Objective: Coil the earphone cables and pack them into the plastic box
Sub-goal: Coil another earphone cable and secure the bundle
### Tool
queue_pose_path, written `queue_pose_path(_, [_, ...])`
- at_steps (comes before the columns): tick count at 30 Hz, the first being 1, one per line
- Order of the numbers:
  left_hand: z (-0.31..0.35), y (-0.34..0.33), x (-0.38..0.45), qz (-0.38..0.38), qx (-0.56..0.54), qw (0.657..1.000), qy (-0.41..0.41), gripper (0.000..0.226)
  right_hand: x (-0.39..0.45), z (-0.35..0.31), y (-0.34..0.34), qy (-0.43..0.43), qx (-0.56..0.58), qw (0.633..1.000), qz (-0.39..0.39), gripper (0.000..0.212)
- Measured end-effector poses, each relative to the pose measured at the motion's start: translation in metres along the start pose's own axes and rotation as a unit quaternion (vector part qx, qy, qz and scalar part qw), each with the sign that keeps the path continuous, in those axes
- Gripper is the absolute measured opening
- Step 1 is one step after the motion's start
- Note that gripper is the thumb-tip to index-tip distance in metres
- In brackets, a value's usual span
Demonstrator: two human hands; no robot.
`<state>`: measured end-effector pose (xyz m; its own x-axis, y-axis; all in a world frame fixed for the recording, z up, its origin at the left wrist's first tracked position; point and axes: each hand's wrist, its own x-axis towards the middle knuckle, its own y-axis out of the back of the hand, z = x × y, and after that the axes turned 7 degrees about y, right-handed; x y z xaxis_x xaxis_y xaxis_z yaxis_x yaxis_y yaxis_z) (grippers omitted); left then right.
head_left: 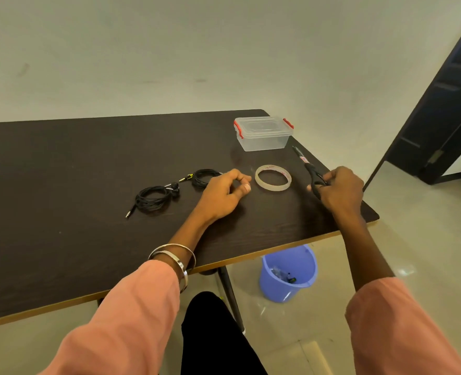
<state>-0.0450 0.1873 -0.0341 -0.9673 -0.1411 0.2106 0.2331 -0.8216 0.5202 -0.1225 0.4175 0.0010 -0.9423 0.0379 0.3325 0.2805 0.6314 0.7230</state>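
Head view looks down on a dark table (61, 163): two coiled earphones (153, 198) and (203, 177) lie left of the left hand (224, 192), fingers curled, pinching a bit of tape. The right hand (341, 189) grips scissors (309, 169). The closed plastic box (263, 133) sits behind a tape roll (273, 178).

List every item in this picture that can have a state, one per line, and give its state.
Plastic box: lid on, red clips down.
Near earphone cable: coiled, on the table.
Far earphone cable: coiled, beside the left hand.
Tape roll: lying flat.
Scissors: held by the right hand, blades closed.
Left hand: fingers curled, pinching a piece of tape.
Right hand: gripping the scissors.
Bucket: upright on the floor.
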Motion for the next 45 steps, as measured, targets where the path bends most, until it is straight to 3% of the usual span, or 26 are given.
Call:
queue_pose_path(11, [0.004, 0.004, -0.009, 0.08, -0.06, 0.994, 0.046, 0.009, -0.017, -0.012, -0.012, 0.023, -0.223, 0.974, -0.027, 0.037])
queue_pose_path(13, [0.003, 0.005, -0.01, 0.093, -0.083, 0.99, 0.061, 0.012, -0.02, -0.024, -0.014, 0.086, -0.173, 0.981, -0.026, 0.032])
queue_pose_path(15, [0.003, 0.006, -0.011, 0.113, -0.12, 0.983, 0.081, 0.014, -0.026, -0.039, -0.018, 0.164, -0.005, 0.984, -0.066, 0.027])
queue_pose_path(17, [0.002, 0.009, -0.013, 0.13, -0.177, 0.971, 0.098, 0.016, -0.039, -0.059, -0.022, 0.217, 0.16, 0.954, -0.135, 0.028])
queue_pose_path(19, [0.001, 0.013, -0.018, 0.143, -0.22, 0.96, 0.1, 0.02, -0.049, -0.074, -0.033, 0.257, 0.209, 0.926, -0.182, 0.035])
queue_pose_path(23, [-0.003, 0.022, -0.029, 0.146, -0.264, 0.949, 0.092, 0.019, -0.057, -0.091, -0.06, 0.258, 0.298, 0.892, -0.222, 0.043])
queue_pose_path(28, [-0.004, 0.031, -0.036, 0.162, -0.315, 0.929, 0.105, 0.015, -0.063, -0.101, -0.075, 0.23, 0.408, 0.855, -0.223, 0.03])
queue_pose_path(35, [-0.006, 0.034, -0.034, 0.158, -0.34, 0.919, 0.119, 0.013, -0.062, -0.107, -0.079, 0.22, 0.45, 0.839, -0.21, 0.017])
queue_pose_path(45, [-0.005, 0.035, -0.037, 0.166, -0.335, 0.92, 0.118, 0.024, -0.042, -0.119, -0.087, 0.158, 0.444, 0.867, -0.164, 0.011])
